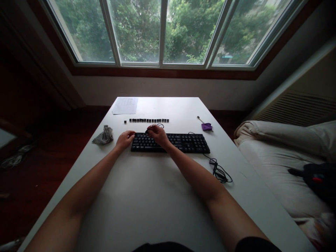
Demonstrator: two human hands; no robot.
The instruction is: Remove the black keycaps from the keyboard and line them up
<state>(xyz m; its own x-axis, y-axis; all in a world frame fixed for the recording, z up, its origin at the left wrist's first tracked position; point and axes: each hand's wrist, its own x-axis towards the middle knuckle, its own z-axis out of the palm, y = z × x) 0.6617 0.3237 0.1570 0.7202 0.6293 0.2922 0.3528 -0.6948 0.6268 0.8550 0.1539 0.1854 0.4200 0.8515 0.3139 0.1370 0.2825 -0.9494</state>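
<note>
Nearest, the white table is stretching out beneath both arms, and a bundled black cable is lying at the right. Farther on, the black keyboard is resting flat across the middle. The left hand is touching its left end; whether those fingers are gripping, I cannot tell. The right hand is hanging over the upper-left keys, fingertips drawn together, seemingly pinching a small dark object; a thin loop is showing just behind. The step in hand looks like close work on those keys, calling for a steady keyboard and a precise fingertip grip. A grey cloth is sitting to the left, a purple pouch to the right. Beyond, one loose keycap is lying beside a row of keycaps, and paper is covering the far left corner.
</note>
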